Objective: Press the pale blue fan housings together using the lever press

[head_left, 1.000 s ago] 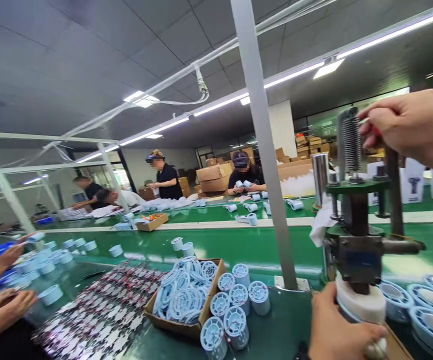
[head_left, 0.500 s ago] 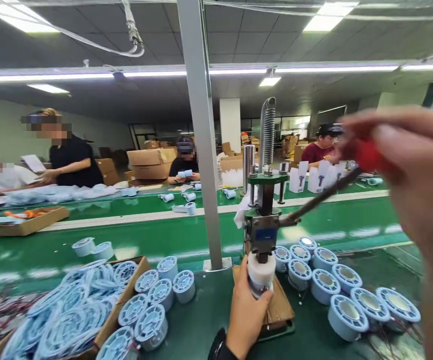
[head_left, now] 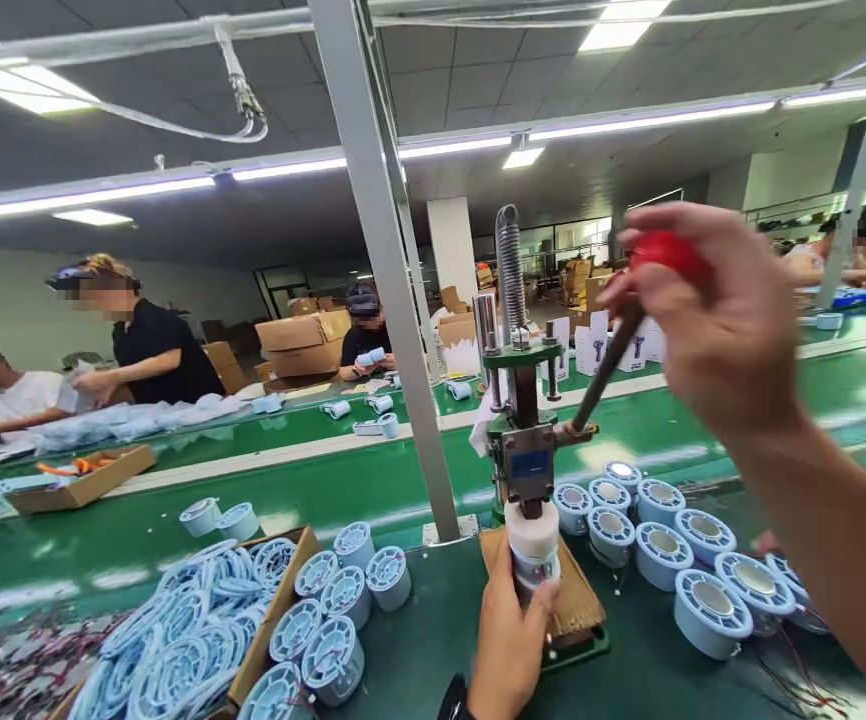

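Observation:
My left hand (head_left: 509,635) is wrapped round a light blue round part (head_left: 535,572) under the white block (head_left: 533,528) of a hand press (head_left: 529,455). The part rests on the press's brown base pad (head_left: 577,600). My right hand (head_left: 725,310) grips the red knob (head_left: 669,258) of the press lever (head_left: 609,370), which slants up to the right. Light blue round housings with silver discs (head_left: 712,600) stand right of the press. Open light blue housings (head_left: 332,655) stand left of it.
A cardboard box (head_left: 272,620) of light blue rings stands at the left, beside wired parts (head_left: 20,655). Behind run a green conveyor (head_left: 313,495) and a metal post (head_left: 395,270). Several people work across it. Part of another hand (head_left: 767,542) shows behind the right-hand housings.
My right hand has moved left with the red knob, and the lever stands steeper. My left hand still holds the part under the press. The camera view has tilted and shifted.

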The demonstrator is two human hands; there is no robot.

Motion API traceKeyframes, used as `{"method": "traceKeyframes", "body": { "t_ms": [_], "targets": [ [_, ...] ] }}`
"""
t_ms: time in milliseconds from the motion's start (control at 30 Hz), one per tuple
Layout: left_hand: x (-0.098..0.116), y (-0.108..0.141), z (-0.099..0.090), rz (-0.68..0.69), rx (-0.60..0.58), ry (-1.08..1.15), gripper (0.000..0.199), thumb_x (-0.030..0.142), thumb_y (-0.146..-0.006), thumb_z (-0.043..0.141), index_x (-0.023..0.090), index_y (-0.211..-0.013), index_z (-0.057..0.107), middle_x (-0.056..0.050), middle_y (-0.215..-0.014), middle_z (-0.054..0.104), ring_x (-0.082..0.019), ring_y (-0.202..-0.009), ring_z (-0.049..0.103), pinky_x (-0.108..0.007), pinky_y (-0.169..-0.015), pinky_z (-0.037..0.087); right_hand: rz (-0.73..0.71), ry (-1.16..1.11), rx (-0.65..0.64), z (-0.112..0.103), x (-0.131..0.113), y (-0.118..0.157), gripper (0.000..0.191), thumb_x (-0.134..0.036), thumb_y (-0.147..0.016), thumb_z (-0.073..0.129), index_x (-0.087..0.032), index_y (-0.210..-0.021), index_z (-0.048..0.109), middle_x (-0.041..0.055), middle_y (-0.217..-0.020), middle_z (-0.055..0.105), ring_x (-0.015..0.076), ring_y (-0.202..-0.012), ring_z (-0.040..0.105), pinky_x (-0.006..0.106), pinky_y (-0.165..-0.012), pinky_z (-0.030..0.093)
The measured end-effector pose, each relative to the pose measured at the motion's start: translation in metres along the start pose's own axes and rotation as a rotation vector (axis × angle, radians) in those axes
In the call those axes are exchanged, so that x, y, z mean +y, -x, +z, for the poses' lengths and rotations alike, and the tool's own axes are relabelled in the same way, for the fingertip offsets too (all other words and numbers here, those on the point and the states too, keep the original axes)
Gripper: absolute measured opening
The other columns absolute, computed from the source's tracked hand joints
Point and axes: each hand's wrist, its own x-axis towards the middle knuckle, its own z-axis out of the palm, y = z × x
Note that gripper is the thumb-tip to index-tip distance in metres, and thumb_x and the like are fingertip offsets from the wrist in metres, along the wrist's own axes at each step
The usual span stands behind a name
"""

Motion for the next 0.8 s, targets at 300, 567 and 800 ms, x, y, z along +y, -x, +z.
{"method": "traceKeyframes", "body": {
  "t_ms": [300,567,800],
  "targets": [
    [0.021,0.003,-0.163,-0.004,0.243,-0.795,0.035,0.024,-0.096,0.043,0.021,-0.128,0.057,-0.008,-0.134,0.061,-0.020,-0.127,0.054,-0.039,-0.110,0.042,0.554,-0.176,0.045,0.054,0.009,0.182,0.058,-0.037,-0.093,0.054,-0.029,-0.146,0.034,0.0094,-0.137,0.051,0.0240,-0.117,0.059,0.043,-0.097,0.052],
    [0.022,-0.074,-0.323,-0.359,0.316,-1.092,0.031,0.034,-0.093,0.061,0.017,-0.118,0.060,-0.007,-0.121,0.063,-0.022,-0.104,0.064,-0.044,-0.090,0.054,0.995,-0.070,-0.261,0.099,0.011,0.280,0.083,-0.066,-0.080,0.054,-0.028,-0.149,0.028,0.0057,-0.135,0.055,0.0282,-0.119,0.059,0.037,-0.094,0.051],
    [0.028,-0.059,-0.253,-0.102,-0.030,-1.163,0.029,0.031,-0.095,0.057,0.018,-0.121,0.059,-0.006,-0.119,0.065,-0.020,-0.108,0.063,-0.043,-0.096,0.051,0.787,0.196,-0.053,0.093,-0.005,0.278,0.066,-0.064,-0.090,0.044,-0.016,-0.136,0.044,0.0136,-0.134,0.051,0.0330,-0.119,0.054,0.040,-0.088,0.051]
  ]
}}
